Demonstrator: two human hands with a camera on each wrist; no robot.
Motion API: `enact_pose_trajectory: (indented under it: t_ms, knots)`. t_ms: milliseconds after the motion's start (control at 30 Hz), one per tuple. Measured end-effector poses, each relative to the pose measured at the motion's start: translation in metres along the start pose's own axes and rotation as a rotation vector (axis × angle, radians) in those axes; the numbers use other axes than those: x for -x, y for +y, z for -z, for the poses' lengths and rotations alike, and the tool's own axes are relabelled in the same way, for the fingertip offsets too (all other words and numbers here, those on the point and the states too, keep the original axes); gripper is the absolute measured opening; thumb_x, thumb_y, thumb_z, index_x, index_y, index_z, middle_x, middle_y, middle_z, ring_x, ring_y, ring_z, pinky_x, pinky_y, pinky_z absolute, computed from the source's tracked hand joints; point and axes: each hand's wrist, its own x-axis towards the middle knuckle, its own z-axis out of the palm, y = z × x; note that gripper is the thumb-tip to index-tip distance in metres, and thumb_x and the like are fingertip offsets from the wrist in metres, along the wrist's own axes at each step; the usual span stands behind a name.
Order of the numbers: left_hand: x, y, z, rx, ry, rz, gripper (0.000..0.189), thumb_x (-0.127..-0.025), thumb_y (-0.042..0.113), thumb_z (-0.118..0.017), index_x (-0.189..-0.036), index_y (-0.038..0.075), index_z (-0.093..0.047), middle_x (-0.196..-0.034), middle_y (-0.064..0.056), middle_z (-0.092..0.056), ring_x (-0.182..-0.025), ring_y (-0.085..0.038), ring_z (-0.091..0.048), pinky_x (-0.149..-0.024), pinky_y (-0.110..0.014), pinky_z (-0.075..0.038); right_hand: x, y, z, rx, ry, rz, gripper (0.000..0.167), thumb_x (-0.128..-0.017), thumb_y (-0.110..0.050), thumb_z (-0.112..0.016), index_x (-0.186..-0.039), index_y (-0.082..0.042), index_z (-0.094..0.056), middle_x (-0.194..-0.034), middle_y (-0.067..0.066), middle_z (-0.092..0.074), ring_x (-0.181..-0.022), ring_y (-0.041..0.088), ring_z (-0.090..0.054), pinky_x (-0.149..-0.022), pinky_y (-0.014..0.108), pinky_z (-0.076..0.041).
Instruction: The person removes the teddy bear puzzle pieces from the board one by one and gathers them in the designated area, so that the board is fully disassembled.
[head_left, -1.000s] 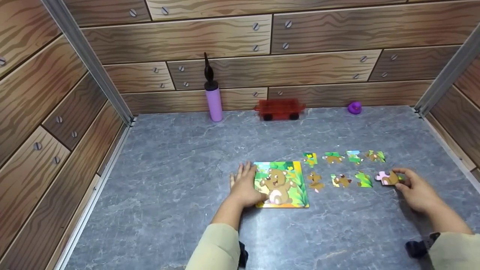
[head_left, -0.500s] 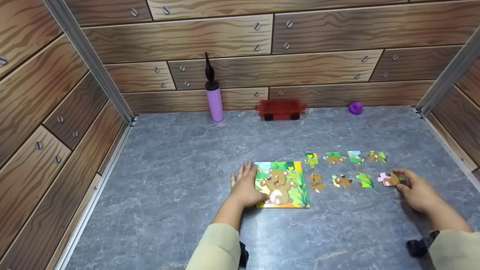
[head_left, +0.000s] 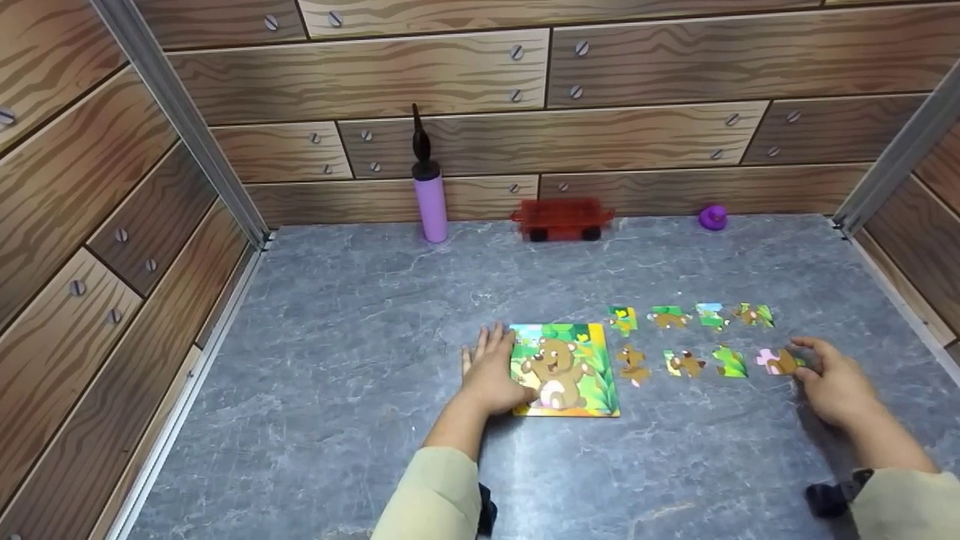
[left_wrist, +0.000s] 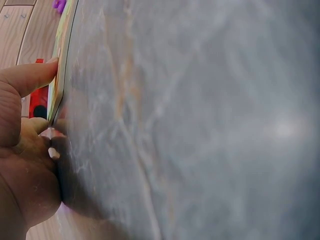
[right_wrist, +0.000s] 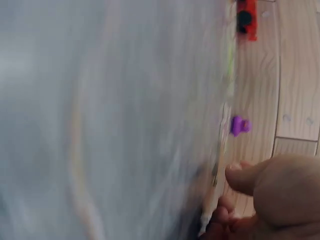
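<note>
A square puzzle board (head_left: 574,375) with a brown bear picture lies flat on the table. My left hand (head_left: 491,379) rests at its left side, thumb over the board's face and the other fingers stretched along its edge. In the left wrist view the thumb (left_wrist: 32,77) presses on the board. My right hand (head_left: 836,382) is at the right end of the front row of pieces. Its thumb and index finger are apart, beside a pink and brown puzzle piece (head_left: 776,361) lying on the table. The right wrist view shows the thumb (right_wrist: 245,177) above the loosely curled fingers.
Several loose puzzle pieces lie in two rows right of the board, such as a green piece (head_left: 729,361) and a bear-coloured piece (head_left: 632,364). Along the back wall stand a purple hand pump (head_left: 431,206), a red toy wagon (head_left: 564,217) and a purple rubber duck (head_left: 713,217).
My right hand has set the pink and brown piece down at the end of the front row, and its fingers have parted from it. The left hand has stayed in place.
</note>
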Motion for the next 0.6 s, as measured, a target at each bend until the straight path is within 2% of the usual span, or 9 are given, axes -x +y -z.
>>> enact_pose_trajectory:
  t_ms: [67, 133, 200, 267, 433, 600]
  knots:
    - [0.001, 0.000, 0.001, 0.002, 0.002, 0.001, 0.108, -0.075, 0.035, -0.090, -0.165, 0.008, -0.037, -0.176, -0.014, -0.019, -0.163, -0.035, -0.006, -0.127, -0.062, 0.004, 0.002, -0.008, -0.004, -0.006, 0.056, -0.012, 0.047, -0.106, -0.002, -0.053, -0.149, 0.012, -0.040, -0.084, 0.019, -0.053, -0.070, 0.030, -0.054, -0.057, 0.041, -0.043]
    - [0.002, 0.001, 0.002, 0.012, 0.004, 0.001, 0.108, -0.075, 0.034, -0.090, -0.165, 0.007, -0.037, -0.176, -0.014, -0.019, -0.163, -0.034, -0.006, -0.128, -0.062, 0.005, 0.003, -0.018, -0.008, -0.008, 0.106, -0.011, 0.047, -0.106, -0.004, -0.054, -0.149, 0.010, -0.042, -0.096, 0.030, -0.055, -0.082, 0.043, -0.058, -0.065, 0.052, -0.050]
    - [0.003, 0.001, 0.002, 0.023, 0.001, 0.003, 0.108, -0.076, 0.034, -0.090, -0.165, 0.007, -0.036, -0.176, -0.014, -0.018, -0.163, -0.034, -0.005, -0.128, -0.062, 0.005, 0.003, -0.029, -0.011, -0.015, 0.149, 0.013, 0.046, -0.107, -0.006, -0.056, -0.148, 0.009, -0.045, -0.108, 0.037, -0.052, -0.096, 0.051, -0.056, -0.074, 0.061, -0.049]
    - [0.004, 0.002, 0.003, 0.033, -0.002, 0.005, 0.107, -0.076, 0.033, -0.090, -0.165, 0.007, -0.035, -0.176, -0.013, -0.017, -0.163, -0.033, -0.004, -0.128, -0.062, 0.006, 0.004, -0.041, -0.016, -0.020, 0.183, 0.048, 0.044, -0.107, -0.006, -0.056, -0.147, 0.008, -0.047, -0.115, 0.039, -0.049, -0.104, 0.055, -0.053, -0.079, 0.065, -0.047]
    - [0.003, 0.002, 0.003, 0.025, -0.007, 0.003, 0.108, -0.077, 0.034, -0.090, -0.166, 0.007, -0.034, -0.176, -0.013, -0.016, -0.163, -0.034, -0.003, -0.127, -0.061, 0.006, 0.008, -0.067, -0.030, -0.036, 0.264, 0.163, 0.040, -0.102, 0.000, -0.062, -0.141, 0.005, -0.055, -0.100, 0.026, -0.050, -0.086, 0.040, -0.052, -0.068, 0.048, -0.042]
    - [0.002, 0.002, 0.001, 0.016, -0.006, 0.003, 0.109, -0.077, 0.035, -0.090, -0.166, 0.007, -0.033, -0.176, -0.013, -0.016, -0.163, -0.034, -0.003, -0.127, -0.061, 0.007, 0.013, -0.091, -0.041, -0.050, 0.271, 0.235, 0.040, -0.099, 0.000, -0.068, -0.138, 0.002, -0.059, -0.104, 0.029, -0.055, -0.083, 0.038, -0.055, -0.066, 0.046, -0.043]
